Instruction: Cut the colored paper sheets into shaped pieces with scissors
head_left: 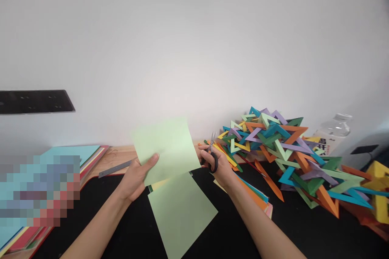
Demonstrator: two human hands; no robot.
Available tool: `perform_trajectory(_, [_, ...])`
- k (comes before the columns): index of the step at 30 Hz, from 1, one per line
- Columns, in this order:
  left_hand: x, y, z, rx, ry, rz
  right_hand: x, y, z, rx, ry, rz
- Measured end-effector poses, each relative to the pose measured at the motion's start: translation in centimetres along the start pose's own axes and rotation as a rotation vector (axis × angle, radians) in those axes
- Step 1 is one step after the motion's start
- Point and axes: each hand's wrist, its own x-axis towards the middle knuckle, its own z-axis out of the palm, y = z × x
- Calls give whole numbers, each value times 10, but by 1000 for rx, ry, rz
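Observation:
A light green paper sheet is raised above the mat, with my left hand pinching its lower left edge, thumb on top. My right hand has its fingers in the black handles of a pair of scissors, whose blades point up and away at the sheet's right side. Those fingertips are close to the sheet's right edge; I cannot tell whether they touch it. Below lies a second light green sheet, turned at an angle, its top corner behind the raised one.
A metal ruler lies at the mat's far left edge. Stacked coloured paper is on the left, partly blurred out. Interlocked paper stars pile up on the right before a plastic bottle. Coloured strips lie by my right forearm.

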Motion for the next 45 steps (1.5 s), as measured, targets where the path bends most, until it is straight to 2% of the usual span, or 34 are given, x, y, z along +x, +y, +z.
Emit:
perform_trajectory(6, [2, -9, 7, -24, 24, 26, -5, -6, 4, -48, 25, -30])
perform_trajectory(13, [4, -8, -5, 49, 16, -61, -8, -16, 8, -113, 1, -10])
perform_trajectory(20, [3, -8, -8, -22, 194, -81, -5, -3, 9, -113, -39, 96])
perform_trajectory(25, [6, -8, -13, -33, 264, -71, -7, 4, 19, -100, -100, 143])
perform_trajectory(30, [7, -8, -15, -6, 208, -92, -12, 2, 29, -97, -195, 179])
perform_trajectory(32, [7, -7, -16, 12, 202, -96, -14, 2, 29, -91, -191, 168])
perform_trajectory(36, [7, -3, -19, -23, 299, -43, -16, 3, 27, -84, -119, 167])
perform_trajectory(42, [2, 0, -14, 58, 360, 53, -22, 9, 31, -73, -210, 178])
perform_trajectory(45, [1, 2, -13, 49, 390, 98, -21, 11, 30, -36, -210, 171])
